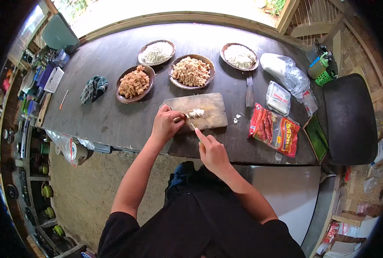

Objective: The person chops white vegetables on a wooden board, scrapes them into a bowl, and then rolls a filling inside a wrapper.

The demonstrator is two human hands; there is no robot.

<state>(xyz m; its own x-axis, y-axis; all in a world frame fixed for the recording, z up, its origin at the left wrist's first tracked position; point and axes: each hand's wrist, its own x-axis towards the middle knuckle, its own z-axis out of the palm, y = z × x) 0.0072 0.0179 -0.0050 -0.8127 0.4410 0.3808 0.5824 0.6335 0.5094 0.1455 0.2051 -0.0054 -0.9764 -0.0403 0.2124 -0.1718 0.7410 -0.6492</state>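
My right hand [214,155] is closed around a small knife [193,126], its thin blade pointing toward the front edge of a wooden cutting board [214,103]. Chopped white food pieces [196,113] lie in a small heap on the board. My left hand [167,123] rests at the board's left side, fingers bent together beside the heap. Whatever those fingers hold is hidden. Past the board stand a bowl of pale brown pieces [191,72] and a bowl of darker brown pieces [134,82]. A few white scraps [237,118] lie on the table right of the board.
Two bowls of white flour-like powder [157,52] [239,56] stand farther back. To the right are a dark-handled tool [249,92], a red food packet [274,130], a white packet [278,98] and plastic bags [286,71]. A checked cloth [94,89] lies left.
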